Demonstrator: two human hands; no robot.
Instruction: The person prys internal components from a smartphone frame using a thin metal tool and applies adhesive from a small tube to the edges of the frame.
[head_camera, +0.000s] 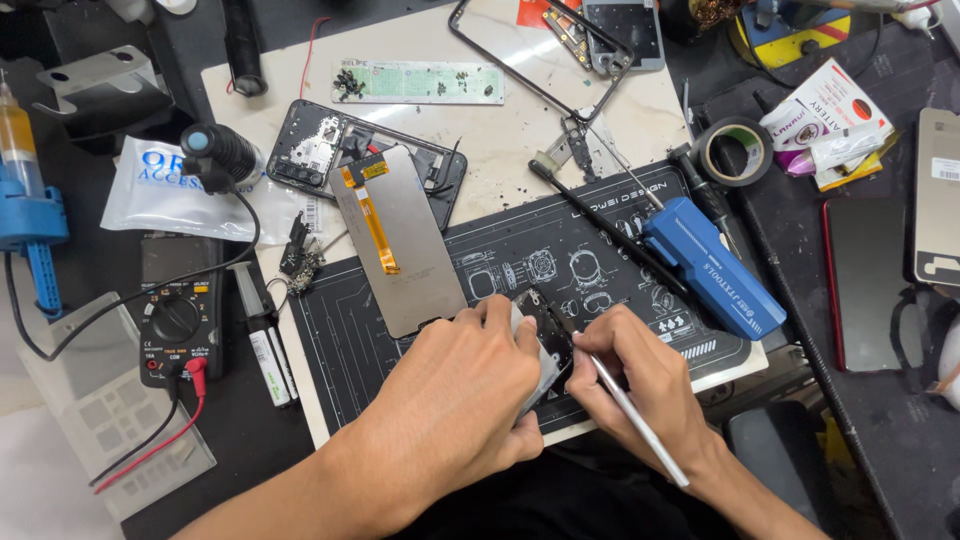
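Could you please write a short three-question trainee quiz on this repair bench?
1. True or false: the right hand holds a thin silver tool.
2. Which thing lies left of the mat? A) tape roll B) multimeter C) blue case
3. Fill in: the left hand steadies a small dark ____ on the mat.

Key:
1. True; its tip meets the part between the hands.
2. B; the multimeter sits left, while the tape roll and blue case sit right.
3. Part; what kind it is cannot be told.
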